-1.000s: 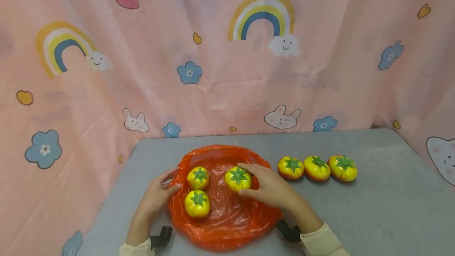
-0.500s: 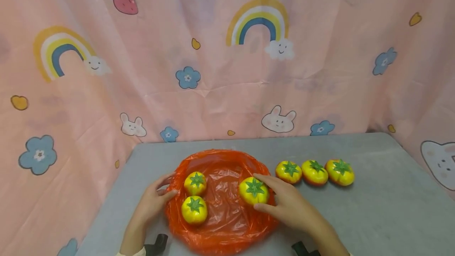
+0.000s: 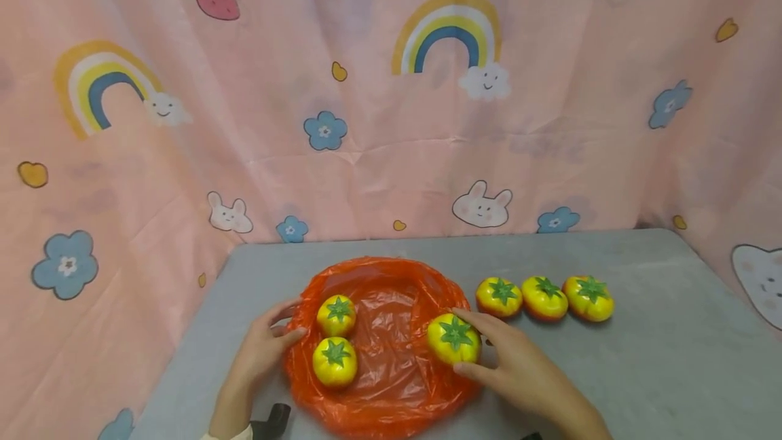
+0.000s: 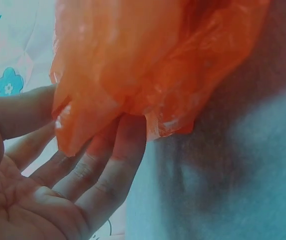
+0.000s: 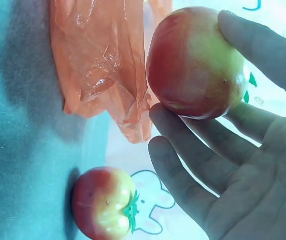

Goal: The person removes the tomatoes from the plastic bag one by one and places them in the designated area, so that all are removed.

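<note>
A round, yellow-and-red tomato with a green star-shaped leaf top is in my right hand, held between thumb and fingers above the right rim of an orange plastic bag. The right wrist view shows the red underside of this tomato resting against the fingers. On the bag's left side, my left hand pinches the rim between thumb and fingers; bag folds cover some fingertips in the left wrist view. Two more tomatoes, one farther and one nearer, lie inside the wide-mouthed bag at its left.
Three tomatoes stand in a row on the grey table, right of the bag. A pink patterned curtain hangs behind the table and along its sides. A black wrist mount shows at the left forearm.
My right hand has carried its tomato rightward and closer to me, from over the bag's middle to its right rim. The left hand stays at the bag's left edge. The head view tilted slightly.
</note>
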Demonstrator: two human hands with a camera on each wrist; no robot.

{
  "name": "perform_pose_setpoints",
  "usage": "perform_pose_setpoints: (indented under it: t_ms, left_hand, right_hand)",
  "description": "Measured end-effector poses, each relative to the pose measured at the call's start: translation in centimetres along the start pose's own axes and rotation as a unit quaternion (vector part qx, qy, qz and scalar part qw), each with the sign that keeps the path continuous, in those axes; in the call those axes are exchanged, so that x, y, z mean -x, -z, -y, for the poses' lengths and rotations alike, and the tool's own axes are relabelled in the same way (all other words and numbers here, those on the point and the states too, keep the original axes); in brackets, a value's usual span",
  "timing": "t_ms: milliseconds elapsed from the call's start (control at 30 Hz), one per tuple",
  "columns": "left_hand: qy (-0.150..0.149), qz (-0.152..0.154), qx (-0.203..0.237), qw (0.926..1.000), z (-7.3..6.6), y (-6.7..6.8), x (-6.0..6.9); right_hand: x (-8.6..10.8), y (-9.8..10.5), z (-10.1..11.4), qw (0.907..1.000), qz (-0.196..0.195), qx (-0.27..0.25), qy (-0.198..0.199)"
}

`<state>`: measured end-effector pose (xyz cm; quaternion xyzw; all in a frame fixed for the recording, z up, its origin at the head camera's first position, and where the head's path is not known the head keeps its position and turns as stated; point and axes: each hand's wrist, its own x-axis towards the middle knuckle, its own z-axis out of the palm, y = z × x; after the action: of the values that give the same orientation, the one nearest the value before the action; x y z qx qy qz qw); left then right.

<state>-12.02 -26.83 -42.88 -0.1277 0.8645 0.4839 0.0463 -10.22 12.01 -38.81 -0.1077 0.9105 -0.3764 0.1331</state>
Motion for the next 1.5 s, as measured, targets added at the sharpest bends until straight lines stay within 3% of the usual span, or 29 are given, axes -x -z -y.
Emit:
perform_pose_setpoints:
  t_ms: [667, 800, 1167, 1500]
  left_hand:
    - [0.006, 0.006, 0.006, 0.9999, -0.2, -0.5, -0.1]
    - [0.005, 0.006, 0.006, 1.0000, -0.2, -0.5, 0.0]
    - [0.004, -0.002, 0.005, 1.0000, -0.1, -0.5, 0.0]
    - [0.005, -0.010, 0.007, 0.9999, 0.0, -0.6, -0.1]
  right_hand:
    - [-0.2, 0.3, -1.5, 0.9999, 0.002, 0.003, -0.010]
    - [-0.2, 1.1, -2.4, 1.0000, 0.000, -0.006, 0.001]
    - [-0.3, 3.8, -5.0, 0.9993, -0.017, 0.029, 0.017]
    - [-0.6, 4.3, -6.8, 0.9968, -0.020, 0.032, 0.071]
